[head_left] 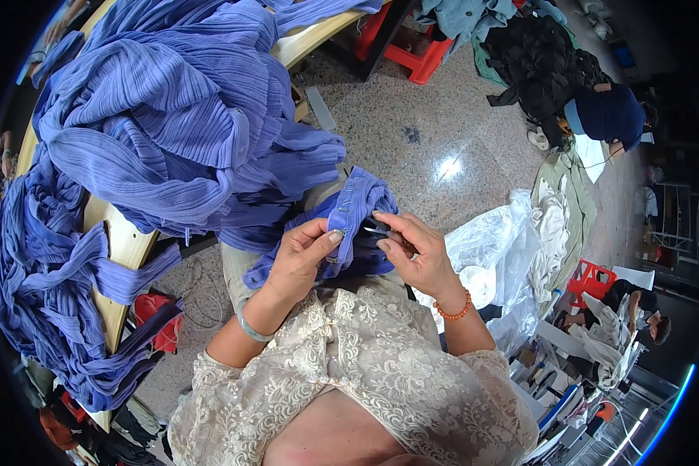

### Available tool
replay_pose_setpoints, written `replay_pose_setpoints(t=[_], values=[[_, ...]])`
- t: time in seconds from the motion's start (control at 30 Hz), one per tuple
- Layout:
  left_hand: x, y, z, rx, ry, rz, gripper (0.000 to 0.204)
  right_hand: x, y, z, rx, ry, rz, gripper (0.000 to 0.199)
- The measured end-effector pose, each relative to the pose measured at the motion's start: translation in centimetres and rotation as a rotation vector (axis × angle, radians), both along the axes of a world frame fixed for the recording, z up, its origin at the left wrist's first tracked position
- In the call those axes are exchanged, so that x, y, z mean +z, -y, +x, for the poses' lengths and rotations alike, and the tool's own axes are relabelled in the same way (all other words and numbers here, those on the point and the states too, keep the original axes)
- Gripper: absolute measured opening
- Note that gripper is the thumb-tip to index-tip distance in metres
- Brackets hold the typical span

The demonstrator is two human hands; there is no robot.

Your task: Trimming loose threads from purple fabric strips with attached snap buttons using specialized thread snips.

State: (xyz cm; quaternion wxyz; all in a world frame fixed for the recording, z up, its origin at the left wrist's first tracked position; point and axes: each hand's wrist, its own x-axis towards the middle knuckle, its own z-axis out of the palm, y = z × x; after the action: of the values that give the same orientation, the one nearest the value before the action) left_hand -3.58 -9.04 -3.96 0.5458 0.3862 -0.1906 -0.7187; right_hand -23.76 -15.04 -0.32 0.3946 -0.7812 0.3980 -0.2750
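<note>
In front of my lap I hold up a blue-purple ribbed garment (355,194) by a band with a row of short slits or stitched marks. My left hand (297,252) is closed on the band's left edge, thumb on top, beside a small metallic piece. My right hand (421,252) is closed around a small pair of thread snips (376,228), whose blades point left, close to the band. Part of the snips is hidden by my fingers. The rest of the garment hangs over my lap.
A big heap of blue-purple ribbed garments (163,116) covers the wooden table (124,241) at left. Clear plastic sheeting (493,233) lies on the floor at right. Black cloth (532,54), a red stool (427,58) and two other people (610,116) are farther off.
</note>
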Motion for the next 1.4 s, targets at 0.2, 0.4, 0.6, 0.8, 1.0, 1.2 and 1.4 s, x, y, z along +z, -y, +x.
replay_pose_setpoints(t=[0.2, 0.4, 0.6, 0.8, 1.0, 1.2, 1.4], values=[[-0.1, -0.1, -0.2, 0.002, 0.0, 0.002, 0.013, -0.2, -0.1, 0.6, 0.05, 0.002, -0.096, 0.038], [-0.3, -0.2, -0.2, -0.004, 0.052, -0.023, 0.012, 0.1, 0.3, 1.2, 0.09, -0.052, -0.261, 0.039], [-0.1, -0.1, -0.3, -0.019, 0.075, -0.051, 0.012, -0.2, 0.2, 1.1, 0.093, -0.079, -0.327, 0.036], [-0.3, -0.6, -0.3, -0.027, 0.087, -0.061, 0.012, -0.3, -0.2, 1.0, 0.075, -0.014, -0.252, 0.032], [-0.4, -0.4, -0.3, -0.014, 0.099, -0.061, 0.011, -0.1, 0.0, 1.1, 0.014, 0.044, -0.078, 0.03], [0.2, 0.3, 0.0, 0.002, 0.084, -0.05, 0.011, 0.0, 0.7, 1.6, 0.065, 0.017, -0.153, 0.03], [0.2, 1.0, -0.7, -0.075, 0.189, -0.047, 0.011, -1.7, 0.4, 0.6, -0.1, 0.333, 0.389, 0.033]])
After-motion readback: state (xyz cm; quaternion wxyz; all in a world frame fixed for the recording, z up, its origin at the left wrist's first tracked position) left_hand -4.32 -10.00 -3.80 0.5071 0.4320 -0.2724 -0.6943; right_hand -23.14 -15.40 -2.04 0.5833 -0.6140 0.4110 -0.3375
